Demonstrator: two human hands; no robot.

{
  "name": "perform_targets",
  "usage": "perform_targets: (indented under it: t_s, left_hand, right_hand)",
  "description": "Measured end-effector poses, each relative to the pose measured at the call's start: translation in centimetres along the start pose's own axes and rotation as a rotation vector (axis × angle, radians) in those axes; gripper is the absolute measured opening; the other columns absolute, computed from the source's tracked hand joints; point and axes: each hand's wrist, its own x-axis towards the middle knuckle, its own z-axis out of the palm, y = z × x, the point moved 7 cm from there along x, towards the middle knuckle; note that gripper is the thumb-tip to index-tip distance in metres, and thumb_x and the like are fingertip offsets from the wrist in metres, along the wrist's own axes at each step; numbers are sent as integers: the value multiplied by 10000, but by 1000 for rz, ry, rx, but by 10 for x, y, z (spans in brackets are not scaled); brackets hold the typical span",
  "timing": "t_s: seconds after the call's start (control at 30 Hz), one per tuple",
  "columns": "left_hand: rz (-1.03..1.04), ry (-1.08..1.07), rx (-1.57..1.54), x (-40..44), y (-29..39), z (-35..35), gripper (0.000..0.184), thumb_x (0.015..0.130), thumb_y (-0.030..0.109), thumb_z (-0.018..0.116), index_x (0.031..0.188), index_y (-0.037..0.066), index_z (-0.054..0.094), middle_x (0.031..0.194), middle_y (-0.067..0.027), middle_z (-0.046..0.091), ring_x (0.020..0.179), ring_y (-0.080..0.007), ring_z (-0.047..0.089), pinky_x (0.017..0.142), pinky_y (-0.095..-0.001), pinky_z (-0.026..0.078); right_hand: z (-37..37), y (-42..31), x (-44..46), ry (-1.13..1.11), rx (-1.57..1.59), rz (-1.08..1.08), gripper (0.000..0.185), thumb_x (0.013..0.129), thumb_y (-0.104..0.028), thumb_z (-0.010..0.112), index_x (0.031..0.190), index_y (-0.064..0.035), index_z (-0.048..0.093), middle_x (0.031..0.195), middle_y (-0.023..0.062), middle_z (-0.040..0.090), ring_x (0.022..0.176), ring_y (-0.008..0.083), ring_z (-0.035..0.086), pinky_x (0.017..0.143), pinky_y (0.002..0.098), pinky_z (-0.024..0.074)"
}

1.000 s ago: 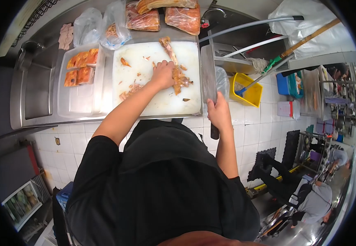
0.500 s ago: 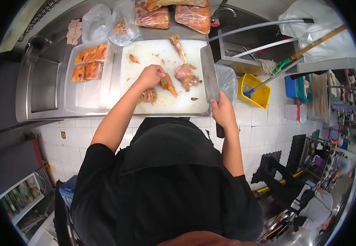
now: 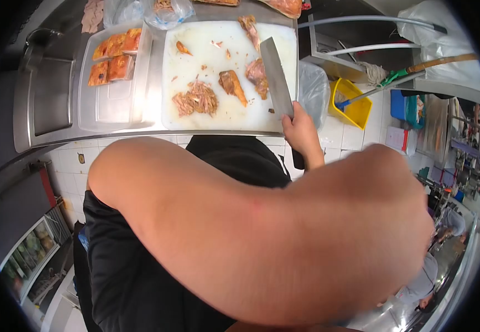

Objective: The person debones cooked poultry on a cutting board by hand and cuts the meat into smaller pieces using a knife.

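Observation:
My right hand [image 3: 304, 133] grips the dark handle of a cleaver [image 3: 277, 77], its broad blade tilted over the right part of a white cutting board [image 3: 195, 55]. My left arm is bent across my body close to the camera, and my left hand [image 3: 389, 193] is raised at the right, blurred, its fingers hidden. On the board lie a pile of shredded meat [image 3: 196, 99], a browned piece of meat [image 3: 232, 86], a meaty chunk [image 3: 256, 77] partly behind the blade, and a bone with meat [image 3: 248, 30]. Small scraps are scattered around them.
Left of the board stands a clear plastic tub [image 3: 87, 105] with several packed orange-brown pieces. Beyond it is a steel sink [image 3: 54, 94]. Plastic bags [image 3: 170, 14] lie at the back. A yellow mop bucket [image 3: 356, 108] with long handles stands right. Other people are at far right.
My left hand has let go of the browned meat and swung up near the camera toward the right. The cleaver's blade has tilted left, over the board. The view has shifted.

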Motion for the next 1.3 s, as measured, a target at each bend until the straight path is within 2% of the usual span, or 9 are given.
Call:
perform_targets:
  t_s: [0.13,0.2,0.33,0.4,0.43,0.47,0.63,0.87,1.3]
  left_hand:
    - [6,-2,-148,-18,6,19,171,620,174,677,716,33,661,788,-123,658,665,-298,620,595,-430,530]
    - [18,3,-176,-22,9,17,171,628,141,674,763,36,664,802,-117,655,688,-305,622,600,-423,523]
    - [-34,145,-242,-31,-24,-18,216,644,75,669,858,43,668,831,-106,649,732,-319,626,611,-407,508]
    - [-282,102,-129,-43,-95,3,253,652,42,666,905,46,670,846,-100,646,754,-326,627,616,-400,500]
    - [-358,3,44,-64,-151,41,339,700,50,690,1038,47,666,901,-113,664,847,-335,635,732,-398,512]
    - [-661,-189,14,-86,-208,79,341,747,46,701,1086,57,661,968,-128,667,959,-326,622,841,-412,500]
    - [-942,-30,92,-144,-297,166,330,750,117,746,1065,72,661,1029,-120,594,1017,-325,576,886,-403,479]
    - [-976,240,-80,-164,-312,174,128,798,83,668,924,59,669,957,-147,557,909,-337,594,806,-422,491]
    - [-933,137,-39,-153,-312,166,129,795,70,631,923,57,620,928,-156,579,897,-364,605,784,-445,498]
  right_hand:
    - [-4,-9,-12,76,9,-47,404,906,-177,572,1228,56,499,716,198,654,577,280,651,588,405,505]
    - [-10,-18,-15,101,16,-61,273,887,-129,560,1104,31,525,850,273,656,824,478,617,746,510,478]
    - [-3,2,-13,58,113,16,262,880,-121,567,1076,48,527,848,290,645,839,478,614,749,504,478]
    - [-10,-5,-19,104,137,-9,245,879,-115,569,1046,58,526,850,297,638,852,479,609,746,508,472]
    - [-12,-4,-22,120,153,14,240,879,-115,569,1038,60,525,856,300,636,859,480,606,745,510,470]
    - [-13,-1,-22,116,130,48,239,879,-115,570,1039,58,526,843,297,637,851,485,605,745,513,473]
    - [-12,-8,-32,124,79,-31,253,883,-119,559,1070,46,517,840,295,637,835,488,605,749,534,470]
    - [33,-36,-7,23,-137,-141,230,892,-127,531,1070,17,510,823,306,641,804,479,629,763,558,486]
    - [47,-75,-7,-120,-375,-77,214,843,-46,453,1038,40,466,817,300,649,799,469,649,742,537,511]
